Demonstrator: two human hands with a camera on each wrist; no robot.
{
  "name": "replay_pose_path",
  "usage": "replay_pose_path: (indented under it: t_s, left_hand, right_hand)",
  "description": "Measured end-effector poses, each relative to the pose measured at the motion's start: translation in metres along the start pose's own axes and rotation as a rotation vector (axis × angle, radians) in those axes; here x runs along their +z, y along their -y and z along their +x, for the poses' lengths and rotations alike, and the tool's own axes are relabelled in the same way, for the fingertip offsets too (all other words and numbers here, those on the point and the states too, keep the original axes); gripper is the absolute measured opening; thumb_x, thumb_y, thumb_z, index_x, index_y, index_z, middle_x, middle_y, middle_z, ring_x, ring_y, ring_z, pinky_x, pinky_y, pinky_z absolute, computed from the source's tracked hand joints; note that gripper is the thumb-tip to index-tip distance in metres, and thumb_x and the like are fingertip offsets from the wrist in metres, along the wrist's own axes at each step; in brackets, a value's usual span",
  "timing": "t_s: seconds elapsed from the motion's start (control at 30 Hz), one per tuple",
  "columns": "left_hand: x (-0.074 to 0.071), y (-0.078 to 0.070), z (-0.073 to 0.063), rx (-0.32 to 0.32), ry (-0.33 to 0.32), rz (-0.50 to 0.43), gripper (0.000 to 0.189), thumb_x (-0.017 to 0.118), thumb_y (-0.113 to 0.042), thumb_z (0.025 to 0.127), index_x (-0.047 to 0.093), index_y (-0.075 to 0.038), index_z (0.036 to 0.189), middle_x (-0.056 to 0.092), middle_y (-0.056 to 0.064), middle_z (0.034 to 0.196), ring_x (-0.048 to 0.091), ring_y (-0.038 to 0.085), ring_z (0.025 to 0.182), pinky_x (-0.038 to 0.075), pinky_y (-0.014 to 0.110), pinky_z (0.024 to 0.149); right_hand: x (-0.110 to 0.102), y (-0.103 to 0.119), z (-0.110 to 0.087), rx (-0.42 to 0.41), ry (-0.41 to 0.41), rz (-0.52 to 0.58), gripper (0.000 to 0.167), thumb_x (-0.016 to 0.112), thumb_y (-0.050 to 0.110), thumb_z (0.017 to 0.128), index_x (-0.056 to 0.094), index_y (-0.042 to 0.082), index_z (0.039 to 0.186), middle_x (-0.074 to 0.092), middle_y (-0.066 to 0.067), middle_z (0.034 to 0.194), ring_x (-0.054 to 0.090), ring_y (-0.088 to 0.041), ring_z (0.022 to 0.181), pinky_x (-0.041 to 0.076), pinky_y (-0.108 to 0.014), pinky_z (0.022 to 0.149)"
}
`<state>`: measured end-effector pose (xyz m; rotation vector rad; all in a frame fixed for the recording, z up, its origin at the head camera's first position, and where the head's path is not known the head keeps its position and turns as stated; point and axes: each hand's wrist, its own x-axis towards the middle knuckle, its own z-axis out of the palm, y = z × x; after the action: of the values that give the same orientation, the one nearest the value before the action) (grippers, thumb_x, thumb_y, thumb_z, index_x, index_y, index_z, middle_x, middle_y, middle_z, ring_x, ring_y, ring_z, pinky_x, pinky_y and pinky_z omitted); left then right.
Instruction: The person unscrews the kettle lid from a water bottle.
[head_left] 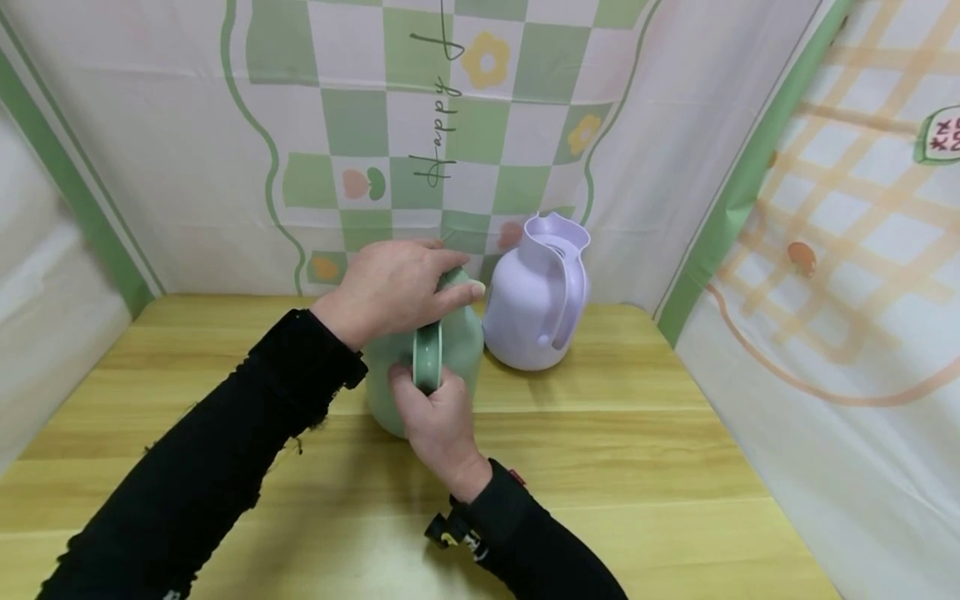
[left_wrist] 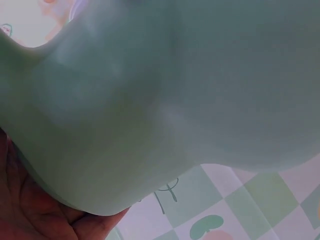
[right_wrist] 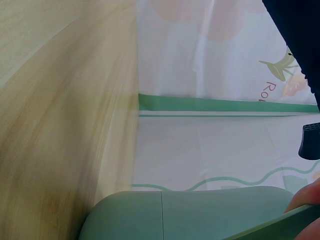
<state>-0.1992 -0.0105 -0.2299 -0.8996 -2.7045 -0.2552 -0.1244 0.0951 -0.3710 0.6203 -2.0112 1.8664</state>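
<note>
A pale green thermos jug (head_left: pixel 464 344) stands on the wooden table, its handle (head_left: pixel 427 354) facing me. My right hand (head_left: pixel 441 425) grips the lower part of that handle. Across the top of the jug lies my left hand (head_left: pixel 390 285), thumb on the near side and fingers toward the far side, so the lid is hidden. In the left wrist view the jug's smooth green body (left_wrist: pixel 165 95) fills most of the picture, with the left palm (left_wrist: pixel 45 210) against its upper rim. Fingertips of the right hand (right_wrist: pixel 307 197) show at the handle in the right wrist view.
Just right of the green jug stands a lilac thermos jug (head_left: pixel 521 304) with its handle turned to the near right. The wooden table (head_left: pixel 615 467) is bounded by a checked cloth (head_left: pixel 420 117) behind and patterned cloth (head_left: pixel 847 275) at the right.
</note>
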Motion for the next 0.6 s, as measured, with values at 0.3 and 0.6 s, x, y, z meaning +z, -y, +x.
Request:
replay_pose_path:
  t_s: [0.3, 0.6]
  left_hand:
    - [-0.005, 0.022, 0.005, 0.162, 0.088, -0.167, 0.063, 0.052, -0.059, 0.104, 0.053, -0.022, 0.155, 0.040, 0.019, 0.164, 0.039, 0.036, 0.152, 0.036, 0.051, 0.121]
    - [0.001, 0.035, 0.007, 0.233, 0.177, -0.187, 0.058, 0.046, -0.056, 0.107, 0.048, -0.029, 0.158, 0.034, 0.008, 0.169, 0.026, 0.030, 0.159, 0.029, 0.049, 0.125]
  right_hand:
    - [0.000, 0.000, 0.001, 0.019, 0.007, 0.022, 0.052, 0.056, 0.021, 0.107, 0.027, 0.015, 0.063, 0.022, 0.000, 0.055, 0.016, -0.018, 0.048, 0.024, -0.030, 0.053]
    - [0.000, 0.002, 0.002, 0.043, 0.015, 0.058, 0.052, 0.057, 0.022, 0.107, 0.032, 0.014, 0.062, 0.024, -0.003, 0.054, 0.019, -0.018, 0.045, 0.025, -0.029, 0.052]
